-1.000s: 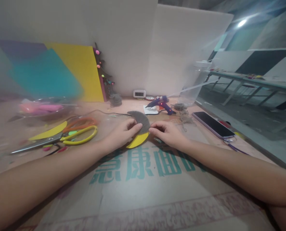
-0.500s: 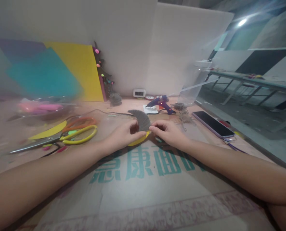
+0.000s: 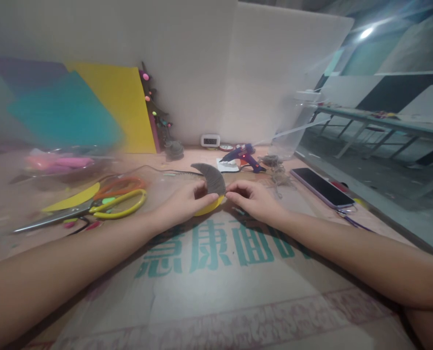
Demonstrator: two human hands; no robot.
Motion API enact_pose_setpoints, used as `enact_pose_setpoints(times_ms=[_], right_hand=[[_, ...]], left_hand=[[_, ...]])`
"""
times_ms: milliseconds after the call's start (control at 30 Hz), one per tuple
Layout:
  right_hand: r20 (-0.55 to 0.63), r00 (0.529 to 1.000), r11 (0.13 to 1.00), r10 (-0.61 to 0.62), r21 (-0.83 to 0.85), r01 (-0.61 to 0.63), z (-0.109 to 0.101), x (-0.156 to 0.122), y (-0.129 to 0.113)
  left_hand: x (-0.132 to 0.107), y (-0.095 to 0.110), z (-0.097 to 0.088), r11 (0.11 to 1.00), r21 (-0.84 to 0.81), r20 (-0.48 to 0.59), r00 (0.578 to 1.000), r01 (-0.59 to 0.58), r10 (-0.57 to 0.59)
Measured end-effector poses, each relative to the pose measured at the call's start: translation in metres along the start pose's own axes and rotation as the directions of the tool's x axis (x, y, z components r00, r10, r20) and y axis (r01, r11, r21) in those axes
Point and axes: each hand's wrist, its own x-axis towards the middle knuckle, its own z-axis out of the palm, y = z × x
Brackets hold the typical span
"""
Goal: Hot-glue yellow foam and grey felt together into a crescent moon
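Observation:
My left hand (image 3: 184,204) and my right hand (image 3: 251,198) meet at the middle of the table. Together they pinch a crescent-shaped piece (image 3: 212,177) that is wound with grey-brown twine on its upper part. The yellow, bare end of the crescent (image 3: 209,207) shows just under my left fingers. The crescent's wrapped tip points up and to the left, lifted a little off the cardboard sheet (image 3: 216,282) with teal characters that covers the table.
Yellow-handled scissors (image 3: 92,208) and a yellow crescent offcut (image 3: 72,198) lie at the left. A blue glue gun (image 3: 243,156) and loose twine (image 3: 277,175) sit behind my hands. A phone (image 3: 320,187) lies at the right. Coloured sheets (image 3: 74,112) lean on the wall.
The crescent has been tilted up and turned, so less of its yellow end shows. Both hands shifted slightly away from me and stay on it.

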Motion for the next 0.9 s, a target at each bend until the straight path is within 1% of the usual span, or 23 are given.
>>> enact_pose_setpoints(times_ms=[233, 300, 467, 533, 600, 667, 733, 800, 833, 900], right_hand=[[-0.028, 1.000, 1.000, -0.007, -0.019, 0.006, -0.0012, 0.0000, -0.0010], [-0.026, 1.000, 1.000, -0.009, -0.019, 0.009, -0.0014, -0.0003, -0.0011], [0.004, 1.000, 1.000, 0.004, 0.028, -0.004, -0.0017, -0.0009, -0.0001], [0.008, 1.000, 1.000, 0.000, 0.003, 0.000, -0.0016, -0.0008, 0.0001], [-0.001, 1.000, 1.000, -0.012, -0.028, 0.012, -0.0015, -0.0004, -0.0002], [-0.006, 1.000, 1.000, -0.015, -0.027, 0.014, -0.0015, -0.0001, -0.0012], [-0.002, 1.000, 1.000, -0.002, -0.010, 0.002, -0.0016, 0.0003, -0.0023], [0.001, 1.000, 1.000, 0.010, 0.001, -0.010, -0.0017, 0.0004, -0.0031], [-0.001, 1.000, 1.000, 0.014, 0.001, -0.014, -0.0018, 0.0005, -0.0033], [-0.004, 1.000, 1.000, 0.018, -0.009, -0.018, -0.0020, 0.0004, -0.0033]], left_hand=[[-0.0001, -0.0038, -0.0020, 0.993, 0.108, -0.008, 0.999, 0.039, -0.038], [0.0001, -0.0049, -0.0020, 0.993, 0.112, -0.010, 0.999, 0.043, -0.042], [0.0004, -0.0040, -0.0015, 1.000, -0.028, 0.028, 1.000, 0.005, -0.005], [-0.0002, -0.0019, -0.0013, 0.999, -0.036, 0.029, 1.000, 0.004, -0.003], [-0.0010, -0.0001, -0.0007, 0.999, -0.003, -0.002, 0.999, 0.032, -0.032], [-0.0016, 0.0003, 0.0005, 0.996, -0.002, -0.040, 0.995, 0.093, -0.093], [-0.0016, -0.0006, 0.0017, 0.983, -0.080, -0.084, 0.981, 0.166, -0.173], [-0.0012, -0.0021, 0.0023, 0.963, -0.174, -0.107, 0.968, 0.206, -0.227], [-0.0009, -0.0026, 0.0022, 0.958, -0.196, -0.104, 0.967, 0.211, -0.234], [-0.0005, -0.0028, 0.0015, 0.962, -0.193, -0.073, 0.974, 0.196, -0.213]])
